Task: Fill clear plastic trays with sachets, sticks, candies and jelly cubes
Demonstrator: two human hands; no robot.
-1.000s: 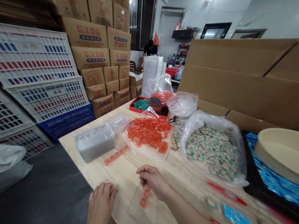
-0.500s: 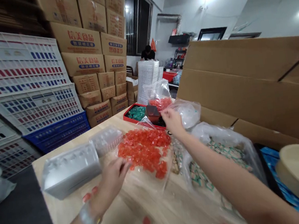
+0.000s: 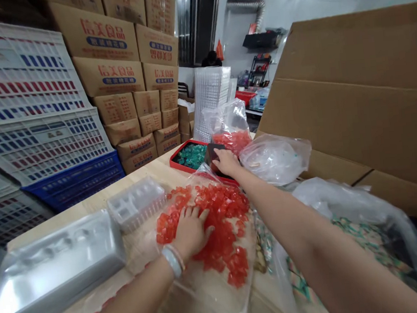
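Clear red chunks, like hard candy, lie spread on a clear plastic sheet. My left hand rests palm down on their left part, fingers spread, holding nothing. Farther off, my right hand has its fingers over the rim of a small dark box, apparently gripping it; part of the box is hidden behind the hand. That box stands in a red-rimmed tray, beside green chunks.
Clear plastic trays and a larger stack of trays stand on the left. Behind are a bag of red chunks and a clear bag. At right lies a bag of wrapped pieces before cardboard.
My left hand has moved forward and right onto the red chunks and spread its fingers. The right hand has gone from beside the dark box onto its rim. The view has shifted.
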